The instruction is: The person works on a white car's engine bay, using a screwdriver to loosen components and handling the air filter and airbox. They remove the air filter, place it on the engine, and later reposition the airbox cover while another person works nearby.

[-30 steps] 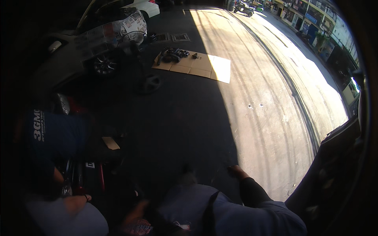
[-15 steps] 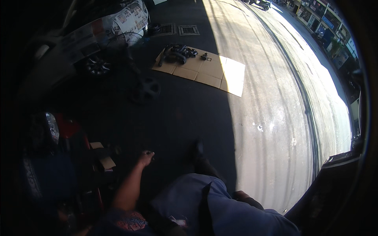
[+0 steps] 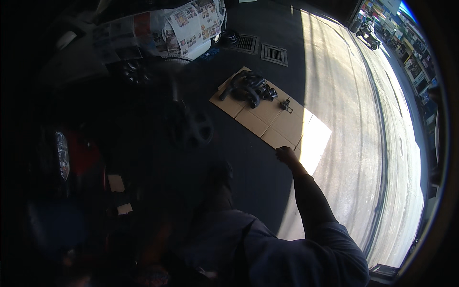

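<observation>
My right hand is stretched forward, over the near edge of a flattened cardboard sheet in the picture. Its fingers look curled in, and shade hides whatever they may hold. Farther back on the cardboard lies a heap of black curved hoses or pipes. A small dark metal part rests to the right of them. I cannot find my left hand in the dark lower left.
A car covered with newspaper sheets stands at the far left. Near it is a dark spoked round base. Two floor grates lie behind the cardboard. Sunlit pavement runs along the right, with a parked motorcycle far off.
My right hand has swung forward from beside my body. My left hand has dropped out of sight. The cardboard appears nearer and farther right as my view shifts.
</observation>
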{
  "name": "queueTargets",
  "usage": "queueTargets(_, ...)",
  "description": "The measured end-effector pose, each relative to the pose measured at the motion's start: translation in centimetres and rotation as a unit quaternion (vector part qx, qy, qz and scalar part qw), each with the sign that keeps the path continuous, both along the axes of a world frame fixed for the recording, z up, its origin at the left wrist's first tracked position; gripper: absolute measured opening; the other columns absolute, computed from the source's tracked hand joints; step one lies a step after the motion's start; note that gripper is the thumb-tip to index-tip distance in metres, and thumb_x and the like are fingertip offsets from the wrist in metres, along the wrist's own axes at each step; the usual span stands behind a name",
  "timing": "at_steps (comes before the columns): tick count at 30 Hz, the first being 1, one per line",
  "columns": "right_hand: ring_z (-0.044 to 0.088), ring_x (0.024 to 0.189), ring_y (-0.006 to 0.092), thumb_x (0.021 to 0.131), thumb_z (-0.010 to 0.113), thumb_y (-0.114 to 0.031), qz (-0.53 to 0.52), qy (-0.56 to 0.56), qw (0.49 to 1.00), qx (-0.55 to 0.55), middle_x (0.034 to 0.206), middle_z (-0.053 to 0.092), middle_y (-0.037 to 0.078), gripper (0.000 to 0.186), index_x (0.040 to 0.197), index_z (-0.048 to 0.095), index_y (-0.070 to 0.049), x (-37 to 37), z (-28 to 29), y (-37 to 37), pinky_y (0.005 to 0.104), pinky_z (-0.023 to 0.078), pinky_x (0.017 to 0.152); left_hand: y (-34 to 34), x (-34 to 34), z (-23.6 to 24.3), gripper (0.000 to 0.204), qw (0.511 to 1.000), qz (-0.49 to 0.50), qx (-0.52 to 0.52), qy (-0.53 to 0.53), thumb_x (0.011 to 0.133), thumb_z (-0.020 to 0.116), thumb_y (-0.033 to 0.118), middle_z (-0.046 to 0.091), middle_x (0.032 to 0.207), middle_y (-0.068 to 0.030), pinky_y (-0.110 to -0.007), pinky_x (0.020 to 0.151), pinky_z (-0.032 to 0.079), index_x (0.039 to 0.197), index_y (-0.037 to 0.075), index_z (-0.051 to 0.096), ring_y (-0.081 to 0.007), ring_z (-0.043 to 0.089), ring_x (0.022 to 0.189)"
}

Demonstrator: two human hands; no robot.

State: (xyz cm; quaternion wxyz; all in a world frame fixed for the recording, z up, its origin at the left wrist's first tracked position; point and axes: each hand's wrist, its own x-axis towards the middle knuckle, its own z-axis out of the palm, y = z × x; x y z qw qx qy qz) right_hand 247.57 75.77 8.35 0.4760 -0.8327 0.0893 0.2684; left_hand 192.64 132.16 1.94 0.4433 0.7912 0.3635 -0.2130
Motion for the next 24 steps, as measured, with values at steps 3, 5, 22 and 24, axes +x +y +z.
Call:
queueTargets(3,0.069,0.070,0.0198,0.107,0.066,-0.027,-0.089,0.101,0.988,0.080,0.086,0.073,0.007,0.023,0.104,0.072,-0.005,5.8,-3.9,0.1,0.0342,0.056,0.063,1.4,6.7,-0.2,0.046,0.993,-0.029,-0.092,-0.063,0.110,0.056,0.028,0.066,0.141,-0.0198,-0.046,0.117,0.045,0.148,0.004,0.060,-0.0360,0.061,0.133)
queueTargets(5,0.070,0.072,0.0259,0.107,0.063,-0.027,-0.059,0.165,0.983,0.052,0.089,0.072,0.008,0.023,0.108,0.073,-0.007,6.3,-7.3,-1.2,0.0396,0.056,0.063,1.8,15.0,0.0,0.047,0.994,-0.096,-0.039,-0.020,0.111,0.055,0.028,0.062,0.148,-0.0205,-0.044,0.122,0.040,0.152,0.004,0.058,-0.0358,0.057,0.139)
queueTargets(22,0.077,0.089,0.0276,0.098,0.059,-0.019,-0.170,0.302,0.935,0.073,0.099,0.079,0.010,0.022,0.107,0.076,-0.010,41.2,-8.5,0.0,0.0432,0.062,0.075,-2.3,102.6,24.5,0.032,0.935,-0.169,-0.144,-0.276,0.106,0.067,0.035,0.070,0.088,-0.0012,-0.030,0.077,0.054,0.110,0.004,0.070,-0.0103,0.066,0.081)
queueTargets(24,0.072,0.078,0.0250,0.103,0.059,-0.022,-0.115,0.268,0.953,0.079,0.093,0.073,0.009,0.018,0.106,0.071,-0.008,52.2,-9.3,2.1,0.0382,0.056,0.063,-1.7,108.1,25.2,0.030,0.938,-0.164,-0.153,-0.265,0.106,0.067,0.034,0.069,0.087,-0.0007,-0.031,0.077,0.054,0.109,0.004,0.070,-0.0105,0.066,0.080)
